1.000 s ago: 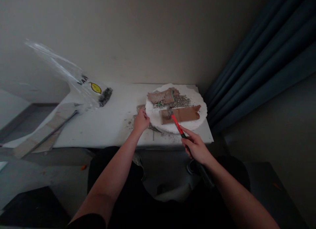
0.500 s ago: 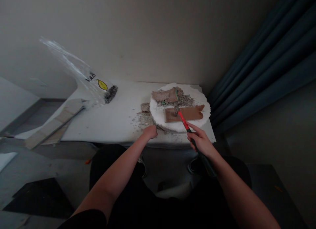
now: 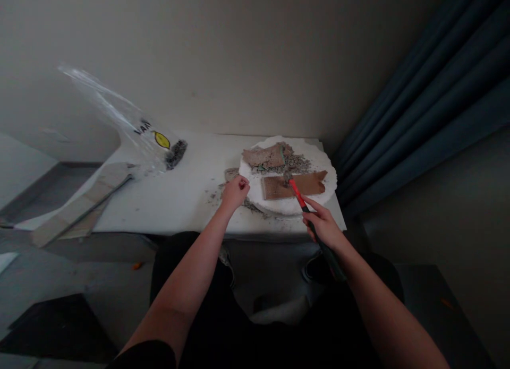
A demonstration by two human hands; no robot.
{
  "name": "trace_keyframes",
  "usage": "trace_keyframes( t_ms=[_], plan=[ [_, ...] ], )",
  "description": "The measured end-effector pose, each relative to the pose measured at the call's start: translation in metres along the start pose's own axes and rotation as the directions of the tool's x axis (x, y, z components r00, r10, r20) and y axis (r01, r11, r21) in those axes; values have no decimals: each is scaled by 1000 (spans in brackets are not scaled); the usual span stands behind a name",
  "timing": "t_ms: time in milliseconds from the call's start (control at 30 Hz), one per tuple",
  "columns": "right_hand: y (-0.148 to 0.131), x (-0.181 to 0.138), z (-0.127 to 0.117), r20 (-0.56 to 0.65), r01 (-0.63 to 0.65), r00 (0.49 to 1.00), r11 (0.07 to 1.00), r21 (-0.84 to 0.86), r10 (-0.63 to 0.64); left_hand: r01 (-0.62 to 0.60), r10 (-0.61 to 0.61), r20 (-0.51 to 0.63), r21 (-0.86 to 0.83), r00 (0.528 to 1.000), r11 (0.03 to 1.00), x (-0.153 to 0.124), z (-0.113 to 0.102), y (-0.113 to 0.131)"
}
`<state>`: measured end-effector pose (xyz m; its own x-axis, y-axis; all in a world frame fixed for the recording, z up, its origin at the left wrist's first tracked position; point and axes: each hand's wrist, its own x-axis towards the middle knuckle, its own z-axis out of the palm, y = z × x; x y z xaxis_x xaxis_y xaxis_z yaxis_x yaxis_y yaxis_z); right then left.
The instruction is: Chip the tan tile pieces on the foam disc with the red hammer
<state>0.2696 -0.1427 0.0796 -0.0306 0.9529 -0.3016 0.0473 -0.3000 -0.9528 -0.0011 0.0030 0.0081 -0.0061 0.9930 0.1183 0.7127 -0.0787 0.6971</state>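
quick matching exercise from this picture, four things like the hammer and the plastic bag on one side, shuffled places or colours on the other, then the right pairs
Things
1. Hammer
2. Brown strip with a notched end
3. Clear plastic bag
4. Curtain

Places, colours, states
A. Lies on the white round slab
B. Dark blue, hanging at the right of the view
C. Bears a yellow print, left of the slab
D. Gripped in the right hand

Right pairs: 1-D, 2-A, 3-C, 4-B

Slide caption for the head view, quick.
Right hand with hammer at a brown strip; left hand by the white disc.
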Motion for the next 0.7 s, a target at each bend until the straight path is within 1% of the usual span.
trace_keyframes(
  t_ms=[67,100,200,300,433,500,600,700],
  plan=[
    [1,1,-1,4,8,1000,1000,-7,-8,-40,49,37,-197,998,980,0,12,12],
    [2,1,-1,6,12,1000,1000,-9,-12,-57,76,58,-266,995,962,-1,19,19],
    [4,2,-2,15,13,1000,1000,-3,-13,-107,158,110,-371,981,922,-4,37,34],
    [4,3,-3,24,3,1000,1000,0,-3,-131,188,114,-382,976,915,-3,48,44],
    [4,4,-5,23,3,1000,1000,6,-3,-178,224,94,-355,970,918,1,56,50],
    [4,4,-6,22,0,1000,1000,1,0,-187,231,89,-351,969,918,3,58,50],
    [3,4,-6,27,-1,1000,1000,-9,1,-176,229,131,-331,964,927,4,58,49],
    [2,4,-7,34,6,999,1000,-16,-5,-205,256,150,-290,955,935,2,57,48]
  ],
)
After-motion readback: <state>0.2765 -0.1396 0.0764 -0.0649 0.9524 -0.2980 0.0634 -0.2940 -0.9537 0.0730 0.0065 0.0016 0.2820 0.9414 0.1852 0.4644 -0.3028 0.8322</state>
